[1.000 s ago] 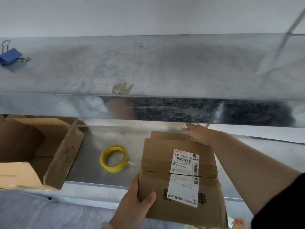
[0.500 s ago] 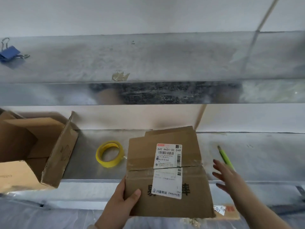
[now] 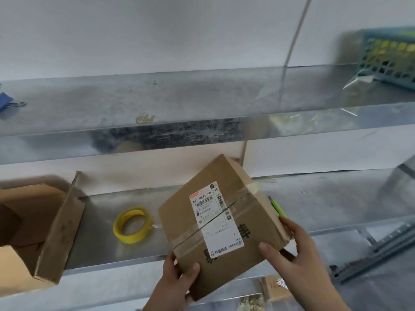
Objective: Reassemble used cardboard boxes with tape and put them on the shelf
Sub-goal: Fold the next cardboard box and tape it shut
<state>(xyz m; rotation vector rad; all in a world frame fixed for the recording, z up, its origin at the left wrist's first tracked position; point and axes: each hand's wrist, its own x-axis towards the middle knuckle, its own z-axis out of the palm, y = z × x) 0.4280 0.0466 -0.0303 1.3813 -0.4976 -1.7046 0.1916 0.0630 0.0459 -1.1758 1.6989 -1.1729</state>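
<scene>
While the taped cardboard box (image 3: pixel 215 223) sits tilted in the air at the front edge of the lower metal shelf (image 3: pixel 101 250), both hands have it: left hand (image 3: pixel 177 286) pinching the near corner, right hand (image 3: pixel 289 250) wrapped around the right side. Risk imo: that old tape seam across the shipping label (image 3: pixel 215 218) looks split, so squeezing could pop the flaps. Swinging it down carelessly could also knock the yellow tape roll (image 3: pixel 131 224) or the green pen (image 3: pixel 278 208) just behind it.
</scene>
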